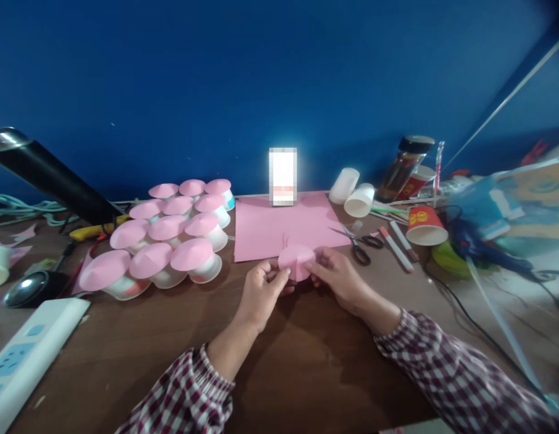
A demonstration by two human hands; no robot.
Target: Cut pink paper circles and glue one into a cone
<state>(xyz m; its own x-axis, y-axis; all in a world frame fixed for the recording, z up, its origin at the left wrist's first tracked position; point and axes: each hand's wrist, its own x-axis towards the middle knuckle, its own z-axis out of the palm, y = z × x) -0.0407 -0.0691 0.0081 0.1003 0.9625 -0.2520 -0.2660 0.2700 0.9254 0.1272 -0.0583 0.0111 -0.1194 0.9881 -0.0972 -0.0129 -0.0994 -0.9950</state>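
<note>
Between my two hands is a small round piece of pink paper [297,260], held over the front edge of a stack of pink sheets [283,226]. My left hand [265,289] pinches its left side, thumb on top. My right hand [336,274] grips the right side between thumb and fingers. On the left stand several white paper cups, each topped with a pink paper cone [192,254]. Black-handled scissors [361,253] lie just right of the pink sheets, their blades reaching over the sheets' edge.
Two white cups [359,201], markers [397,250], a red cup [424,226], a dark-lidded bottle [403,169] and a blue glue gun [491,253] with its cord are at the right. A white power strip [39,355] lies at the left. A blue wall [279,78] stands behind.
</note>
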